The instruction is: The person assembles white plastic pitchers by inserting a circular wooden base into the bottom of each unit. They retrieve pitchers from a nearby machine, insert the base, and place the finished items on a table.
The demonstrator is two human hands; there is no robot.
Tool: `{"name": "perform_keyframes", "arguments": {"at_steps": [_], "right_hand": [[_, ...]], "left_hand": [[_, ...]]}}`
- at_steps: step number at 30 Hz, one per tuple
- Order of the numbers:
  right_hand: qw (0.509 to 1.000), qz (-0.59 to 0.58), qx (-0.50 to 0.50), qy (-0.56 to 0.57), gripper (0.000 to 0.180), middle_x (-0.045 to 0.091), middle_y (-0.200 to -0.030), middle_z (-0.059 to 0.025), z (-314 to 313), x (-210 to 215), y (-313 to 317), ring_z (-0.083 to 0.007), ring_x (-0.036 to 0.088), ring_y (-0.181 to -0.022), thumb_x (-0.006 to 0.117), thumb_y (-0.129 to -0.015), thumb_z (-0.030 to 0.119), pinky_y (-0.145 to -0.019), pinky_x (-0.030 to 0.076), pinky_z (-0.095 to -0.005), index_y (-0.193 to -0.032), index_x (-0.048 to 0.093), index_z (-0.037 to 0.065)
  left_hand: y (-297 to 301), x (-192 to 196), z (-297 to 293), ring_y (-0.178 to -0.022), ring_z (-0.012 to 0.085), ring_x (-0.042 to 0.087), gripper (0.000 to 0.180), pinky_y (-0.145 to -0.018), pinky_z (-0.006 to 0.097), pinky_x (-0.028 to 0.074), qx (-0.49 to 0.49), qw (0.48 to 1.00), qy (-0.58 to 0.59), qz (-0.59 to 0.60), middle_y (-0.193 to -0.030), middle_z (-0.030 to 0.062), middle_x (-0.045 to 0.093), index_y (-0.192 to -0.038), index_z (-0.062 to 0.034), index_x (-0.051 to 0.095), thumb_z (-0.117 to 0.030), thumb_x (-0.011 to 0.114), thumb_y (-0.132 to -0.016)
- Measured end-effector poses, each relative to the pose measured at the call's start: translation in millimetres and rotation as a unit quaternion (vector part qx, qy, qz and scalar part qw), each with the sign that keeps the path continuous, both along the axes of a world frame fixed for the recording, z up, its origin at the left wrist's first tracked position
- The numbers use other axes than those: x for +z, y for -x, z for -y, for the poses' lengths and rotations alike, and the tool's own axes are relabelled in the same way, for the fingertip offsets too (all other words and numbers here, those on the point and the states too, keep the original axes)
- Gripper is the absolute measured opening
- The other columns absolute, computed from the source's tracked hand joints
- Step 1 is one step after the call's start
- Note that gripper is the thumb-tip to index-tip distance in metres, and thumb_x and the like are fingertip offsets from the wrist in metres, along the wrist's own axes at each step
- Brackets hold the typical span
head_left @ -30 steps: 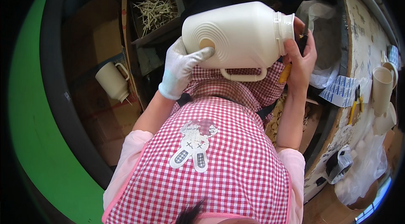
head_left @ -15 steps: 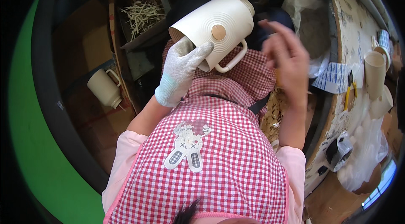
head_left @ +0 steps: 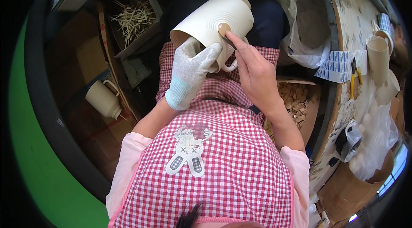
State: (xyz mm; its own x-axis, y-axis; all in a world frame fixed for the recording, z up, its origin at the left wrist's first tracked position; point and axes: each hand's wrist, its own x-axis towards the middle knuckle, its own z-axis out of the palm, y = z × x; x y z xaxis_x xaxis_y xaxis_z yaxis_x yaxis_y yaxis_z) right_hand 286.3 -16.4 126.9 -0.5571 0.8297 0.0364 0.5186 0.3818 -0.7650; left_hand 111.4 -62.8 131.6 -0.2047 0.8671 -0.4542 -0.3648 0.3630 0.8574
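Note:
A cream ribbed ceramic jug (head_left: 210,20) is tilted on its side above my lap, its open mouth toward my left. My left hand (head_left: 191,71), in a grey knit glove, grips the jug at its rim and lower body near the handle. My right hand (head_left: 253,73) is bare; its fingertips press on a small round tan disc (head_left: 224,29) stuck on the jug's side. I wear a red-and-white checked apron (head_left: 219,150).
A second cream jug (head_left: 102,98) stands on the floor at my left. A box of straw (head_left: 135,15) sits beyond it. A box of round tan discs (head_left: 296,99) is at my right, beside a workbench (head_left: 356,56) with cups, pliers and plastic bags.
The jug has been turned and tipped so its mouth faces left. My right hand left the jug's far end, swung free, and now presses a disc on the jug's side.

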Motion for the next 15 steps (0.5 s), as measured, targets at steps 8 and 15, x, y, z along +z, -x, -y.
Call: {"name": "perform_keyframes", "arguments": {"at_steps": [8,15], "right_hand": [[1.000,-0.016,-0.008,0.017,0.041,0.070,-0.118,-0.0210,1.4,-2.3,-1.1,-0.0319,0.072,-0.100,0.054,-0.103,0.000,-0.087,0.055,-0.0345,-0.144,0.059,0.007],[1.000,-0.017,-0.017,0.015,0.041,0.070,-0.122,-0.0212,4.2,-3.3,2.2,-0.0325,0.071,-0.105,0.054,-0.104,0.001,-0.090,0.055,-0.0353,-0.144,0.058,0.005]], "left_hand": [[2.7,1.7,-5.7,-0.104,0.0198,0.070,0.042,-0.091,0.031,0.058,-0.016,1.000,-0.017,0.011,-0.118,0.0134,0.070,-0.131,0.0036,0.062,-0.022,0.067,-0.098],[4.3,-1.8,-7.1,-0.105,0.0199,0.071,0.043,-0.088,0.031,0.061,-0.016,1.000,-0.014,0.016,-0.119,0.0146,0.070,-0.130,0.0052,0.061,-0.022,0.072,-0.098]]}}
